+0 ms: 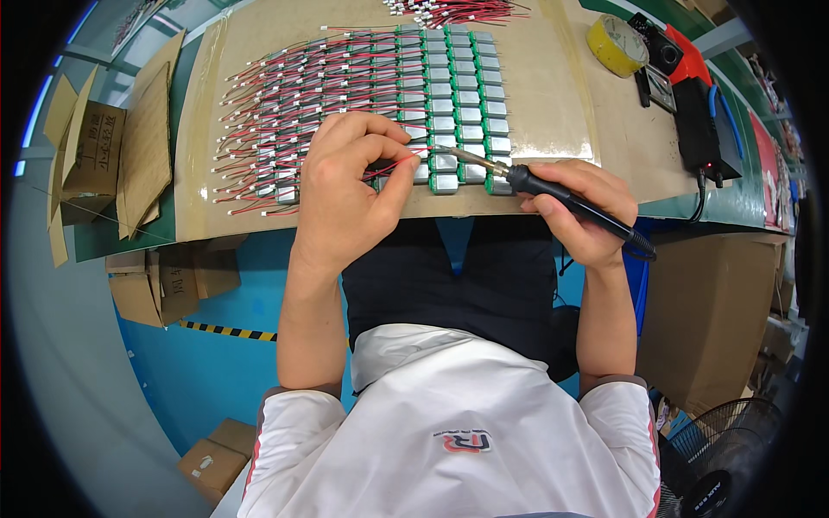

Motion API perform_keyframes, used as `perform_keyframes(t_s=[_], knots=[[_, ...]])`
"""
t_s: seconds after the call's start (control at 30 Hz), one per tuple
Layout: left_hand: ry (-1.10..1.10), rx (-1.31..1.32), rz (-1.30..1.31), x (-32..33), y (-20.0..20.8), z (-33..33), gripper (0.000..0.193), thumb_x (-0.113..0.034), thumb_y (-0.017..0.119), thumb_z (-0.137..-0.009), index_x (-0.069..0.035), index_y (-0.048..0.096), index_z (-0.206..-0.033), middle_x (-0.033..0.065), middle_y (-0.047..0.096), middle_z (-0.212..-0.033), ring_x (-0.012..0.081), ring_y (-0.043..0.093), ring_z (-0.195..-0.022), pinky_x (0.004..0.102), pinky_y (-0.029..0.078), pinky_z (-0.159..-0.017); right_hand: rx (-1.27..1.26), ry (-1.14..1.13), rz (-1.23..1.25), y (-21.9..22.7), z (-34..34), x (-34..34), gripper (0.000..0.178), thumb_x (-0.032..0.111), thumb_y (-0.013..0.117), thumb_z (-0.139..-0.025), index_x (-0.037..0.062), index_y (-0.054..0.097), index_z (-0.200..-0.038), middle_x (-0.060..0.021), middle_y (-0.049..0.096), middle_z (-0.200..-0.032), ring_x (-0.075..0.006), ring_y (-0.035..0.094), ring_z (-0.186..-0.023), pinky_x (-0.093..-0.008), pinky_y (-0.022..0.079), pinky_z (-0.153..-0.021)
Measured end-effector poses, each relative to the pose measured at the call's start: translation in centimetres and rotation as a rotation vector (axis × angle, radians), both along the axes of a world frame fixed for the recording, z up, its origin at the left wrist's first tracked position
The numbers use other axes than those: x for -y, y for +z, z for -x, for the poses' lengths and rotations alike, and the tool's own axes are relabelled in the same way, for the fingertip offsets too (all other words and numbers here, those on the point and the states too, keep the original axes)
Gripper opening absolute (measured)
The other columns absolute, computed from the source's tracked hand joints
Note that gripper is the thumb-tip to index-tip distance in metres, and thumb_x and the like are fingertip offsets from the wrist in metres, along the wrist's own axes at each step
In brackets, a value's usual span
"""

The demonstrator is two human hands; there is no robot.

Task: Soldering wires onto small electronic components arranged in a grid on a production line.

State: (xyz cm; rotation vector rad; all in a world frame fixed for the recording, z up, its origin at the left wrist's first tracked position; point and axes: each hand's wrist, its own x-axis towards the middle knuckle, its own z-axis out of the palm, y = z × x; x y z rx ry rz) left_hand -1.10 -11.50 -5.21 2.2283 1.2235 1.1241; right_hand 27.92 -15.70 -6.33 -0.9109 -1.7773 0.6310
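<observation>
In my right hand is a soldering iron with a black handle, its metal tip reaching left over the front rows of small silver motors. My left hand pinches a thin red wire between thumb and forefinger, close to the iron's tip. The motors have green ends and stand in tight columns on a brown board. Those on the left carry red and black leads with white connectors. Whether the tip touches a motor terminal is too small to tell.
A bundle of loose red wires lies at the far edge. Back right are a yellow tape roll, a black soldering station and blue-handled pliers. Cardboard boxes stand at the left. A fan is at lower right.
</observation>
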Motion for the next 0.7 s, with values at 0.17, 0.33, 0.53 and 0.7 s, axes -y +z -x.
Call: perform_keyframes(t_s=[0.17,0.33,0.53,0.7], knots=[[-0.004,0.002,-0.002,-0.1,0.1,0.0,0.008,-0.002,0.083,-0.081,0.000,0.077,-0.086,0.0080,0.074,-0.102,0.0243,0.068,-0.099,0.0369,0.052,-0.089,-0.012,-0.066,-0.034,0.2,0.6,-0.1,0.033,0.003,0.082,-0.089,-0.0072,0.075,-0.120,-0.0162,0.079,-0.095,-0.0222,0.075,-0.080,-0.0298,0.058,-0.072],[-0.003,0.001,0.006,0.0,0.1,-0.1,0.008,-0.001,0.083,-0.080,0.000,0.077,-0.085,0.0082,0.074,-0.101,0.0245,0.068,-0.098,0.0371,0.051,-0.089,-0.050,-0.045,-0.168,0.6,2.8,-0.9,0.037,0.007,0.080,-0.095,-0.0055,0.071,-0.129,-0.0173,0.079,-0.102,-0.0231,0.076,-0.087,-0.0304,0.059,-0.075],[0.004,-0.008,0.020,0.1,0.2,0.0,0.010,-0.001,0.083,-0.079,0.000,0.077,-0.087,0.0087,0.073,-0.102,0.0255,0.067,-0.099,0.0375,0.052,-0.089,0.147,-0.069,-0.422,1.1,5.9,-3.5,0.045,-0.009,0.083,-0.077,0.0043,0.076,-0.120,-0.0138,0.074,-0.099,-0.0360,0.070,-0.092,-0.0415,0.058,-0.087],[-0.012,-0.007,-0.006,-0.1,0.2,0.0,0.012,0.001,0.081,-0.078,0.001,0.076,-0.090,0.0098,0.073,-0.102,0.0271,0.067,-0.098,0.0374,0.052,-0.088,0.196,0.024,-0.458,0.8,7.4,-4.9,0.042,0.000,0.078,-0.076,0.0063,0.077,-0.118,-0.0103,0.069,-0.095,-0.0313,0.065,-0.095,-0.0396,0.056,-0.082]])
